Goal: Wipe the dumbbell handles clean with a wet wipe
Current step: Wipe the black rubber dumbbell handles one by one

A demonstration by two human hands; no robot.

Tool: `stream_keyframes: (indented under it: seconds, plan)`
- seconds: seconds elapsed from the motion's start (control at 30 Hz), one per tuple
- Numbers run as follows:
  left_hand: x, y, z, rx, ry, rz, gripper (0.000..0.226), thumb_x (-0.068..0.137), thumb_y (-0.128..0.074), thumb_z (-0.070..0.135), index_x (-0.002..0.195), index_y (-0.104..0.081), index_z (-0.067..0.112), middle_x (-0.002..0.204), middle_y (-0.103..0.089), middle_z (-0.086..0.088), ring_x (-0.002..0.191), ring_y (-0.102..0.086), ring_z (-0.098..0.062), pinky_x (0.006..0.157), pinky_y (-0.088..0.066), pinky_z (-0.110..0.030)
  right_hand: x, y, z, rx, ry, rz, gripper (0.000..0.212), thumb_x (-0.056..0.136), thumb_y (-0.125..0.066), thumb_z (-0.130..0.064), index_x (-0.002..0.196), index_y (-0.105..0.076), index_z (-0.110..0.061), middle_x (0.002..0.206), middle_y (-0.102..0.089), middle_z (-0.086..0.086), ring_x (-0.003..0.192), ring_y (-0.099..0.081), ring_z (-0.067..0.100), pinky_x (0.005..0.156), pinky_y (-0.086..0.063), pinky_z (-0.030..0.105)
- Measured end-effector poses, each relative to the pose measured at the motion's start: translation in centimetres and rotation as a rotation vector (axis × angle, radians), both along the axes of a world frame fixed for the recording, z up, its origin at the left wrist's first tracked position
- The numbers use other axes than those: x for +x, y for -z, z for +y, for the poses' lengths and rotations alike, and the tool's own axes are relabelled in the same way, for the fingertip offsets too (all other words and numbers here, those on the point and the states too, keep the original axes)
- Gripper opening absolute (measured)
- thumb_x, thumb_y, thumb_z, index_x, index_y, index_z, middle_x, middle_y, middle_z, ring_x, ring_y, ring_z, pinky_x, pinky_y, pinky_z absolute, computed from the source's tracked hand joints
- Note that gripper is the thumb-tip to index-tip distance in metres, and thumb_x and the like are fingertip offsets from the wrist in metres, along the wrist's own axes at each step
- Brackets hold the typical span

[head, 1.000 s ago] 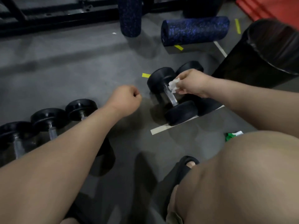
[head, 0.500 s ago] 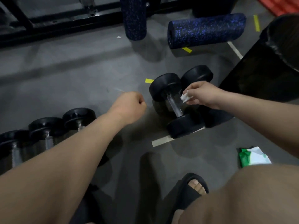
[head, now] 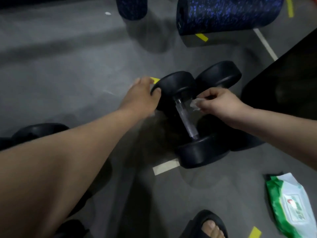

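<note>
A black dumbbell point(head: 200, 152) with a metal handle point(head: 186, 118) lies on the grey floor at centre. My left hand point(head: 140, 96) grips the far weight head of this dumbbell, fingers curled over its rim. My right hand point(head: 217, 104) pinches a crumpled white wet wipe point(head: 195, 104) just right of the handle's upper end. A second black dumbbell point(head: 218, 75) lies right behind the first, its handle hidden by my right hand.
A green and white wipes pack point(head: 291, 205) lies on the floor at lower right. Two blue foam rollers point(head: 223, 12) stand at the top. A dark bin point(head: 288, 83) is at right. More dumbbells point(head: 39, 131) sit at left. My sandalled foot point(head: 208, 225) is at the bottom.
My left hand moved forward from a loose fist in the air and took hold of the dumbbell's far head. My right hand with the wipe stays by the handle. The camera moved closer.
</note>
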State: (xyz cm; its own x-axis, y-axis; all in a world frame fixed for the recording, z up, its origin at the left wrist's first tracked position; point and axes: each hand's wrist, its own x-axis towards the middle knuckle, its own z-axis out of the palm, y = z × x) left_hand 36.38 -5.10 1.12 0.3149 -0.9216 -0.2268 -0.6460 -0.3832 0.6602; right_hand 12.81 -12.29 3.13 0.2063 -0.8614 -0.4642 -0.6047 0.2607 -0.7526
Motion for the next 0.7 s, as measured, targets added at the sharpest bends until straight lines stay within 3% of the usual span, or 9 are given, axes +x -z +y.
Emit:
stream_keyframes:
  seconds: [0.13, 0.27, 0.37, 0.43, 0.5, 0.63, 0.7]
  plan:
    - [-0.9, 2.9, -1.9, -0.106, 0.017, 0.128, 0.050, 0.100, -0.045, 0.050, 0.142, -0.051, 0.023, 0.137, -0.054, -0.004, 0.132, -0.047, -0.023, 0.116, -0.034, -0.041, -1.0, 1.3, -0.4, 0.010, 0.009, -0.098, 0.019, 0.082, -0.084, -0.018, 0.097, -0.073, -0.013, 0.098, -0.075, 0.019, 0.095, -0.072, 0.039, 0.093, -0.056, 0.052]
    - [-2.0, 4.3, -2.2, -0.162, -0.025, 0.291, 0.058, 0.095, -0.033, 0.061, 0.133, -0.054, 0.022, 0.125, -0.061, 0.000, 0.122, -0.054, -0.020, 0.109, -0.040, -0.046, -0.6, 2.2, -0.4, -0.012, -0.027, -0.142, 0.026, 0.079, -0.084, -0.011, 0.099, -0.070, -0.020, 0.104, -0.074, 0.016, 0.098, -0.072, 0.031, 0.098, -0.055, 0.050]
    - [-2.4, 4.1, -1.9, -0.148, -0.074, 0.304, 0.045, 0.096, -0.034, 0.058, 0.120, -0.055, 0.026, 0.116, -0.061, 0.001, 0.116, -0.055, -0.019, 0.106, -0.041, -0.044, 0.0, 2.8, 0.3, 0.007, -0.007, -0.176, 0.024, 0.075, -0.081, -0.012, 0.091, -0.067, -0.022, 0.099, -0.075, 0.015, 0.088, -0.071, 0.026, 0.088, -0.056, 0.045]
    - [-2.3, 3.4, -2.5, -0.126, -0.111, 0.317, 0.033, 0.099, -0.036, 0.052, 0.101, -0.054, 0.025, 0.098, -0.060, 0.004, 0.103, -0.057, -0.018, 0.097, -0.043, -0.043, 0.4, 2.9, 0.7, -0.009, -0.005, -0.135, 0.015, 0.079, -0.081, -0.010, 0.089, -0.069, -0.015, 0.093, -0.074, 0.016, 0.077, -0.066, 0.020, 0.080, -0.057, 0.043]
    - [-2.2, 2.4, -3.6, -0.116, -0.161, 0.302, 0.035, 0.104, -0.036, 0.047, 0.086, -0.049, 0.021, 0.085, -0.055, 0.003, 0.093, -0.055, -0.022, 0.087, -0.041, -0.041, 0.7, 2.7, 0.8, -0.031, 0.025, -0.139, 0.014, 0.081, -0.081, -0.011, 0.089, -0.070, -0.014, 0.086, -0.072, 0.012, 0.074, -0.065, 0.017, 0.082, -0.057, 0.042]
    - [-3.4, 2.2, -5.5, -0.066, -0.316, 0.351, 0.037, 0.107, -0.034, 0.045, 0.094, -0.053, 0.016, 0.103, -0.057, -0.004, 0.099, -0.049, -0.019, 0.085, -0.030, -0.032, 0.9, 2.9, 0.8, -0.122, 0.044, -0.111, 0.031, 0.077, -0.083, -0.012, 0.087, -0.057, -0.025, 0.081, -0.067, 0.002, 0.069, -0.063, 0.016, 0.072, -0.056, 0.037]
    - [-4.1, 2.9, -5.6, -0.092, -0.400, 0.350, 0.037, 0.106, -0.037, 0.043, 0.090, -0.052, 0.013, 0.098, -0.057, -0.007, 0.095, -0.050, -0.022, 0.079, -0.028, -0.030, 0.9, 2.9, 1.0, -0.141, 0.004, -0.082, 0.026, 0.079, -0.081, -0.011, 0.084, -0.059, -0.022, 0.076, -0.067, 0.001, 0.066, -0.062, 0.015, 0.067, -0.052, 0.031]
